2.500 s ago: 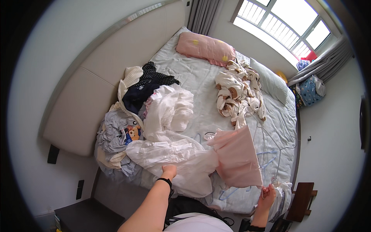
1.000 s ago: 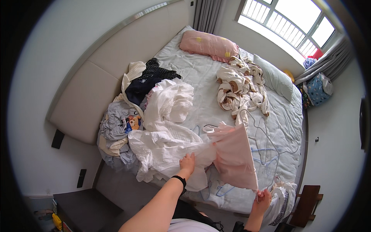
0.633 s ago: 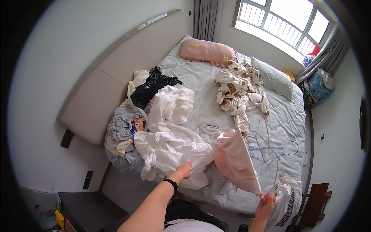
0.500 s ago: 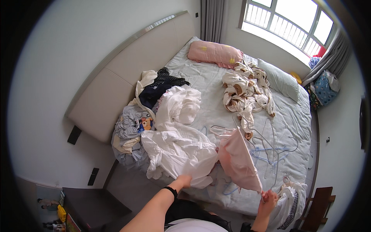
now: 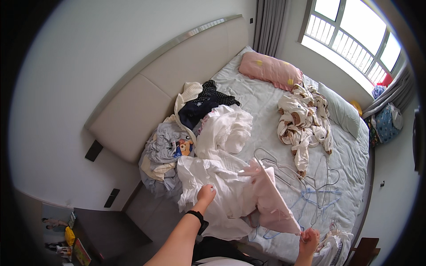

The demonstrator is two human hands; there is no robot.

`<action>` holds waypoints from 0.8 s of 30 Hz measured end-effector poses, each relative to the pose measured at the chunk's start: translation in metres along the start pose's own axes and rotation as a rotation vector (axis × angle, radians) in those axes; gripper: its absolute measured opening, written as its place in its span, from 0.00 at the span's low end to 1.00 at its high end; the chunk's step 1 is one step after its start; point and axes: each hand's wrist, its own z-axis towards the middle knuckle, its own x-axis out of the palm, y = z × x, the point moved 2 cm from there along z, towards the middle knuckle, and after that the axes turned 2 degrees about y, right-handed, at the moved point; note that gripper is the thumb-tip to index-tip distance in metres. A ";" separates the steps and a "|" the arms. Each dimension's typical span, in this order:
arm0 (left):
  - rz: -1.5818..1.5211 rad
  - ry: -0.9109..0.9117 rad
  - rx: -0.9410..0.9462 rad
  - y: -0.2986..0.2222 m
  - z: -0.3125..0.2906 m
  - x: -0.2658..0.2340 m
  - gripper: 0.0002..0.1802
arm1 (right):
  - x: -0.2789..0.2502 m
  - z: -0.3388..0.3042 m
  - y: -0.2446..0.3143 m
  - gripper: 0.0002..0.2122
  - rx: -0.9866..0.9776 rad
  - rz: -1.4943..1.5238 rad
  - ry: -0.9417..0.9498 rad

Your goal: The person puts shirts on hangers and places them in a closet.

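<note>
A pale pink garment (image 5: 277, 212) with a small bow hangs at a slant over the near part of the bed, with a hanger at its upper end. Its lower right corner is pinched in my right hand (image 5: 309, 239). My left hand (image 5: 207, 194), a dark band on the wrist, is closed on a large white garment (image 5: 222, 179) spread across the near left of the bed; its fingertips are partly hidden. The pink garment's left edge overlaps the white one. Beyond my right hand, light blue hangers (image 5: 320, 197) and grey ones lie tangled on the sheet.
Clothes are heaped by the headboard (image 5: 146, 93), among them a grey garment (image 5: 164, 146) and a dark one (image 5: 199, 111). A white and brown garment (image 5: 304, 117) lies farther right, near a pink pillow (image 5: 270, 70) and a pale green pillow (image 5: 339, 108). A wooden chair (image 5: 363, 252) stands at lower right.
My view has shifted, so the bed sits farther right. My left hand has moved farther up over the white garment. The pink garment's upper end has swung left over it, still held by my right hand.
</note>
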 end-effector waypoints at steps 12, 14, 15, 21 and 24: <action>0.045 -0.259 -0.442 0.003 0.129 -0.018 0.25 | 0.041 0.013 -0.035 0.15 0.259 -0.237 -0.263; 0.043 -0.286 -0.429 0.017 0.140 -0.015 0.20 | 0.036 0.015 -0.040 0.14 0.274 -0.268 -0.286; 0.039 -0.271 -0.335 0.025 0.151 -0.013 0.17 | 0.037 0.020 -0.041 0.13 0.211 -0.259 -0.168; -0.387 -0.417 -0.114 0.033 0.162 -0.007 0.11 | 0.033 0.020 -0.042 0.13 0.155 -0.203 -0.018; -1.000 -0.459 -0.215 0.024 0.146 -0.026 0.11 | 0.041 0.018 -0.033 0.13 0.148 -0.182 0.010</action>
